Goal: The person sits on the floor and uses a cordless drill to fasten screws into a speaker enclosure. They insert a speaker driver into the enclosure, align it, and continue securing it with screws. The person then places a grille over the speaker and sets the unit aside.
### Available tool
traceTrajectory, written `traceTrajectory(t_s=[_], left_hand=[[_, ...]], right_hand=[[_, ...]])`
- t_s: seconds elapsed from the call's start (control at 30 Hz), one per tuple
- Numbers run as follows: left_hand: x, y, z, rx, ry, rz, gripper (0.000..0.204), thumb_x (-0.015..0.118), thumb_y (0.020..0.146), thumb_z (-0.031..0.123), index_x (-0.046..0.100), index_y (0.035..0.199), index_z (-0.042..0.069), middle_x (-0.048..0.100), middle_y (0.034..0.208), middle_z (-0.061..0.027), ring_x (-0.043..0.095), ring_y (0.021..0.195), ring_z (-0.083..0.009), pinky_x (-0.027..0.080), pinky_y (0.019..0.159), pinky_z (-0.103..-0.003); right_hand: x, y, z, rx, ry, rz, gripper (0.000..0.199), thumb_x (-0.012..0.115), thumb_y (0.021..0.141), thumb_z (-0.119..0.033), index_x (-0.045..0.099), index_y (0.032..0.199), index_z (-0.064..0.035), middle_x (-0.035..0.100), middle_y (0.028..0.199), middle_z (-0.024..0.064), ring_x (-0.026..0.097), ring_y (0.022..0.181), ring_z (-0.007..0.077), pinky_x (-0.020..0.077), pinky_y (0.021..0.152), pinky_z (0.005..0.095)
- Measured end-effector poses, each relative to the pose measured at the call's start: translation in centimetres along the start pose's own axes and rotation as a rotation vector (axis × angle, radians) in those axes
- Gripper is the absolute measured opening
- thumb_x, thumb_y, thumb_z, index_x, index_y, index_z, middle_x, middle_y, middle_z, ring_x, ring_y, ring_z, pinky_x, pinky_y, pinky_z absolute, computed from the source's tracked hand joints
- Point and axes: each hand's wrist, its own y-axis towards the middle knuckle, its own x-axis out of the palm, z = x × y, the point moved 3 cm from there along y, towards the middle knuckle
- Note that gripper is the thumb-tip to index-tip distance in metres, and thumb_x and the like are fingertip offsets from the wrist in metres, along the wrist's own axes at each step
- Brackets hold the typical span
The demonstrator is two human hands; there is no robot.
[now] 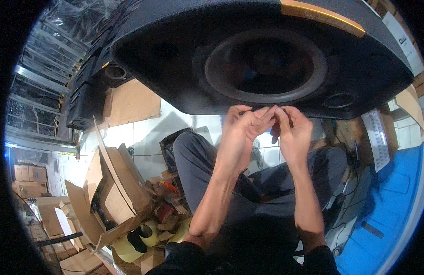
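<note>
A large black speaker cabinet (pixel 175 82) fills the top of the head view, its front facing me. It bears a big round woofer (pixel 267 68), a gold strip (pixel 324 17) above that, and a small round port (pixel 339 100) at the lower right. Just below the woofer, at the cabinet's lower edge, both hands are raised and meet. My left hand (pixel 246 123) has its fingers curled and pinched. Touching its fingertips, my right hand (pixel 293 127) is closed in a pinch too. Whatever lies between the fingers is hidden or too small to make out.
Another black speaker (pixel 95 82) stands behind at the left. An opened cardboard box (pixel 118 188) and yellow tape rolls (pixel 129 245) are at lower left. At right are a blue plastic surface (pixel 381 215), a printed white sheet (pixel 376 140) and loose cables. My bent legs lie below the cabinet.
</note>
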Motion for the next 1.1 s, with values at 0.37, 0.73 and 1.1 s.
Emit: traceTrajectory(t_s=[0.37, 0.73, 1.1], left_hand=[[-3.3, 0.6, 3.8, 0.239, 1.312, 0.056, 0.026, 0.072, 0.09, 0.017, 0.064, 0.105, -0.002, 0.074, 0.108, -0.0201, 0.072, 0.092, -0.0256, 0.055, 0.081, -0.035], [-4.9, 0.5, 3.4, 1.282, 1.785, 0.47, 0.089, 0.092, 0.062, 0.052, 0.06, 0.117, -0.01, 0.06, 0.116, -0.0266, 0.053, 0.114, -0.0395, 0.036, 0.105, -0.054], [-5.3, 3.1, 2.5, 1.203, 1.625, 0.436, 0.101, 0.093, 0.058, 0.054, 0.051, 0.114, -0.019, 0.061, 0.102, -0.03, 0.058, 0.107, -0.0471, 0.022, 0.117, -0.06]], right_hand=[[0.5, 0.9, 0.1, -0.013, -0.062, 0.07, 0.03, 0.057, 0.103, -0.014, 0.065, 0.084, 0.0079, 0.068, 0.067, 0.0117, 0.058, 0.046, 0.0111, 0.0429, 0.042, 0.025], [0.3, 1.3, 0.2, -0.042, -0.103, 0.06, 0.029, 0.056, 0.104, -0.013, 0.066, 0.088, 0.0088, 0.067, 0.067, 0.0113, 0.056, 0.046, 0.01, 0.0396, 0.042, 0.0238], [0.3, 1.2, 0.4, -0.006, -0.088, 0.07, 0.029, 0.057, 0.103, -0.014, 0.066, 0.088, 0.0089, 0.066, 0.067, 0.0107, 0.056, 0.046, 0.0099, 0.0401, 0.042, 0.0237]])
